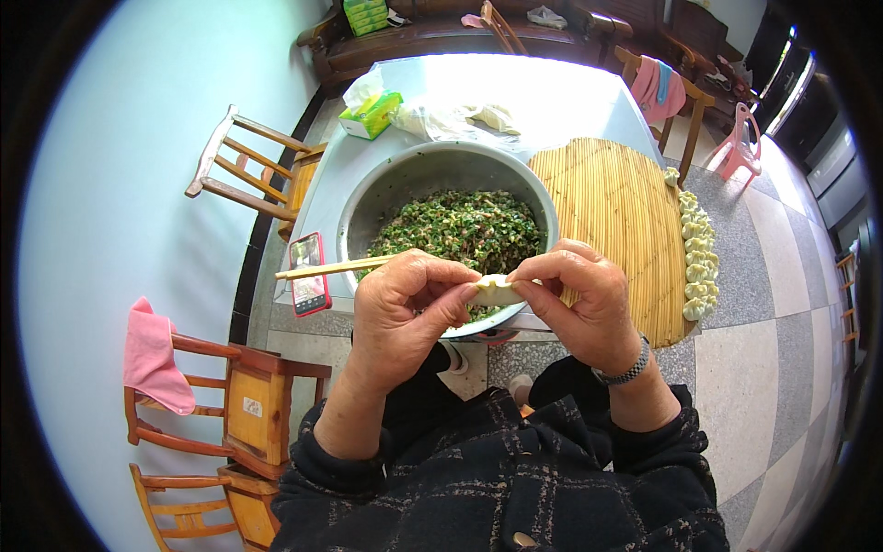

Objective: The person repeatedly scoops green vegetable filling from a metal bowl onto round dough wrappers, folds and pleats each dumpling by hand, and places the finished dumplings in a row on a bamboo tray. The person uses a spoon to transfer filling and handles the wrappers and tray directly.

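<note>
Between the fingertips of my left hand [407, 307] and my right hand [583, 297] is a folded dumpling [495, 290], pinched at both ends over the near rim of a large metal basin [441, 153]. Chopped green filling [459, 224] lies in the basin. A pair of wooden chopsticks [331, 268] sticks out to the left from my left hand. On the right, a round mat of stalks [610, 228] bears a row of pleated dumplings [699, 259] along its right edge.
A phone [309, 274] lies at the table's left edge under the chopsticks. Behind the basin are a tissue box [370, 115] and a plastic bag with pale contents [441, 123]. Wooden chairs [259, 407] stand at the left; another chair [693, 103] stands beyond the mat.
</note>
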Motion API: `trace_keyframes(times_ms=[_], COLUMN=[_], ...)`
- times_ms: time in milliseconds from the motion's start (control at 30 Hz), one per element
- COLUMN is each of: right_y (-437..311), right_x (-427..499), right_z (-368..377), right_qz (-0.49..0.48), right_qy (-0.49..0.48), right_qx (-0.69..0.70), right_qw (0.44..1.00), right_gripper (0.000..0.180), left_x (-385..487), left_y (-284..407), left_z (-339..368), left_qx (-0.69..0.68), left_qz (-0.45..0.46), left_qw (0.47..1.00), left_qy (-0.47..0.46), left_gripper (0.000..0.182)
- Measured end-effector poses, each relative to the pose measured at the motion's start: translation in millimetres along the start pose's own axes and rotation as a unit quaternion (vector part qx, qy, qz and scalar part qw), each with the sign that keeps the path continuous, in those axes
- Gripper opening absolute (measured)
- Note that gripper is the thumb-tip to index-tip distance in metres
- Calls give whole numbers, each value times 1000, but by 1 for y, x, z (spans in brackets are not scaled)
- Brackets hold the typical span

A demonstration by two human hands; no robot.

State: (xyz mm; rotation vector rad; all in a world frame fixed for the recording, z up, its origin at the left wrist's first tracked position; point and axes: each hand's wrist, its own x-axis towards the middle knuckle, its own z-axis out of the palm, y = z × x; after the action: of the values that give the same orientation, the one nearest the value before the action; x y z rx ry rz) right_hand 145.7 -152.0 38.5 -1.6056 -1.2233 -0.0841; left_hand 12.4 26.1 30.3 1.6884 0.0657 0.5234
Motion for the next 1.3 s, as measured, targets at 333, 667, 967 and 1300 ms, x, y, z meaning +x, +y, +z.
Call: trace_keyframes(times_ms=[333,667,967,1300], right_y=[-4,-6,-12,-20], right_x=[2,-7,-9,-13], right_z=[-5,-6,-7,-12], right_qz=[-20,-22,11,-13], right_qy=[0,-17,-52,-34], right_qx=[7,-7,-43,-10], right_qw=[1000,1000,998,999], right_gripper=[9,14,19,19], left_x=[5,0,0,-9], left_y=[9,8,5,13], left_z=[7,12,17,29], left_qx=[107,181,208,135], left_qz=[125,176,223,259], left_qw=[986,967,952,956], left_qy=[-19,-14,1,16], left_gripper=[24,21,21,22])
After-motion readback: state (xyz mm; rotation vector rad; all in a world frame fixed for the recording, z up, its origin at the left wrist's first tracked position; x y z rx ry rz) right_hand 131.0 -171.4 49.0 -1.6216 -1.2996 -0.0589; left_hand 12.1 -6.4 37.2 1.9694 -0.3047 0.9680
